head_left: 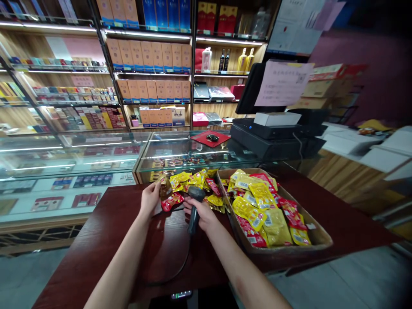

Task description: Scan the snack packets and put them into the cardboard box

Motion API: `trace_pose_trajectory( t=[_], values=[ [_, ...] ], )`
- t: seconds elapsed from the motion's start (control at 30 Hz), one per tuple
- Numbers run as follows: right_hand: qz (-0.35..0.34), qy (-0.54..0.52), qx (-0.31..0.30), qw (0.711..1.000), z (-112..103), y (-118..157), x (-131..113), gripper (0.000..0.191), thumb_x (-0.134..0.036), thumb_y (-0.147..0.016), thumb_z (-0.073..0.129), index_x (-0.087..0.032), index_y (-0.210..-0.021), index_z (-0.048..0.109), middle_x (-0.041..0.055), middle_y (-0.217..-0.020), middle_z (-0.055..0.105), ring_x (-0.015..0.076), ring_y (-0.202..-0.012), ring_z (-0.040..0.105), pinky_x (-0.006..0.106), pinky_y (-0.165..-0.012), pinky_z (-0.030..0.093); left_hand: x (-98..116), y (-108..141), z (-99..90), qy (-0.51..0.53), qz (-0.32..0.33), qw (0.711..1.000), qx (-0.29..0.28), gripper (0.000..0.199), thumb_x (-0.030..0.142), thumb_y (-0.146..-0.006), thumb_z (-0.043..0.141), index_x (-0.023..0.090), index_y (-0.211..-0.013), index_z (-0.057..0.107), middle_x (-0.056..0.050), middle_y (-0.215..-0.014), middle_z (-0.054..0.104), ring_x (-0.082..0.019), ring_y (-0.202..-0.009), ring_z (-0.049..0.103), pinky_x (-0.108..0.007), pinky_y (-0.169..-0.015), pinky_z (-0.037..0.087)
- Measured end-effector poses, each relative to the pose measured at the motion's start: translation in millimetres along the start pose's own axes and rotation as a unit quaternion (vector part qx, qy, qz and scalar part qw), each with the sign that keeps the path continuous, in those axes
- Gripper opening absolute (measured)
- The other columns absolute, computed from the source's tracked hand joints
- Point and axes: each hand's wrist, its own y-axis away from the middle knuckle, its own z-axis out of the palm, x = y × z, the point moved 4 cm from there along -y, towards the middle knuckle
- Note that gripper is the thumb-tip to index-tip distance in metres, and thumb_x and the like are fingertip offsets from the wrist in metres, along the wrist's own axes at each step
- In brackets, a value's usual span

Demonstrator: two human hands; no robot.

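Note:
My left hand point(150, 199) pinches a small brown snack packet point(165, 188) above the left part of the dark red table. In my right hand point(202, 213) is a black barcode scanner point(194, 210), its head angled toward the packets and its cable running down across the tabletop. Just beyond both hands lies a loose pile of yellow snack packets point(189, 179). A red packet point(172, 201) rests between my two hands. To the right, a shallow cardboard box point(240, 246) is heaped with yellow and red packets point(254, 199).
Behind the table point(128, 240) stands a glass display counter point(96, 171). A black mouse point(212, 137) sits on a red mat point(199, 137). At the back right are a monitor point(251, 88) and a black cash drawer point(273, 141). Shelves of boxes point(149, 56) line the far wall.

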Motion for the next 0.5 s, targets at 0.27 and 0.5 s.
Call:
trace_pose_trajectory(
  t=[0.27,0.5],
  values=[
    [-0.055,-0.088,-0.065,0.993,5.0,42.6,-17.3,0.031,-0.021,-0.058,0.078,-0.015,-0.086,0.066,0.0102,-0.102,0.071,0.0242,-0.093,0.068,0.035,-0.071,0.058,15.2,42.6,26.7,0.264,-0.163,0.935,-0.172,0.030,0.031,-0.082,0.067,0.007,-0.101,0.067,-0.013,-0.090,0.072,-0.018,-0.071,0.068,-0.028,-0.064,0.057],
    [-0.085,-0.071,-0.036,0.993,-11.5,44.0,-12.7,0.037,-0.020,-0.053,0.081,-0.016,-0.088,0.067,0.0028,-0.089,0.069,0.0165,-0.077,0.066,0.034,-0.070,0.059,13.2,54.9,50.6,0.253,-0.160,0.921,-0.251,0.032,0.020,-0.074,0.075,0.011,-0.103,0.065,-0.011,-0.093,0.072,-0.020,-0.079,0.070,-0.027,-0.070,0.057]
  ],
)
